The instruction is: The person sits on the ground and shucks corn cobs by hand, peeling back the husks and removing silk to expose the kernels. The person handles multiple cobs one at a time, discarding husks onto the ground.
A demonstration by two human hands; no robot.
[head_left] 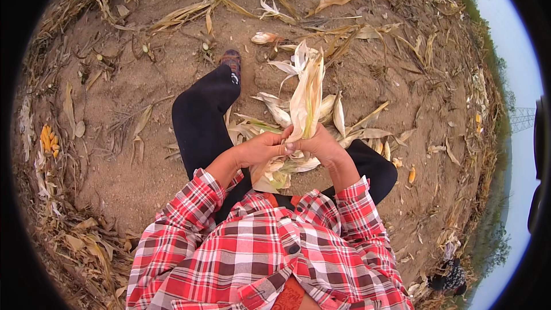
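Note:
Both my hands meet above my lap on a corn ear wrapped in pale dry husk (306, 94), which points away from me. My left hand (260, 148) pinches the husk near its lower end with thumb and fingers. My right hand (316, 144) grips the same end from the other side, the two thumbs close together. The kernels are hidden. Loose husk leaves (275, 174) hang below the hands. Beyond them, more husks (275, 110) lie on the soil between my legs.
Bare yellow corn cobs (412, 175) lie on the soil right of my knee, and a pile of yellow cobs (50, 140) is at far left. Cut stalk stubs (205, 46) stick up ahead. Dry stalks (185, 15) lie around. Another person (451, 276) is at lower right.

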